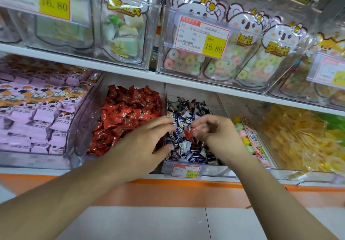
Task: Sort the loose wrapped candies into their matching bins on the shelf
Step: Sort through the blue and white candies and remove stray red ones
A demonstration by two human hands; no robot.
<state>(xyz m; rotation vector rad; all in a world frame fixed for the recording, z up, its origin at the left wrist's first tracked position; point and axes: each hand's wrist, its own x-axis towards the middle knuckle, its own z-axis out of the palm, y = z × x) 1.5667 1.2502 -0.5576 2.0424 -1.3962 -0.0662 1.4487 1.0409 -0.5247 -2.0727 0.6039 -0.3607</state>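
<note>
My right hand (214,131) pinches a small red wrapped candy (188,133) over the clear bin of navy-and-white wrapped candies (186,109). My left hand (149,141) reaches across the divider between that bin and the bin of red wrapped candies (128,114) on its left. Its fingers stretch forward with the tips at the navy candies, close to the red candy. Whether the left hand holds anything is hidden by its own fingers.
Purple packets (37,113) fill the bin at far left. Pastel cubes (242,135) and yellow ring sweets (302,137) lie to the right. A white shelf (130,64) above carries clear bins with price tags. A price tag (186,170) hangs on the navy bin's front.
</note>
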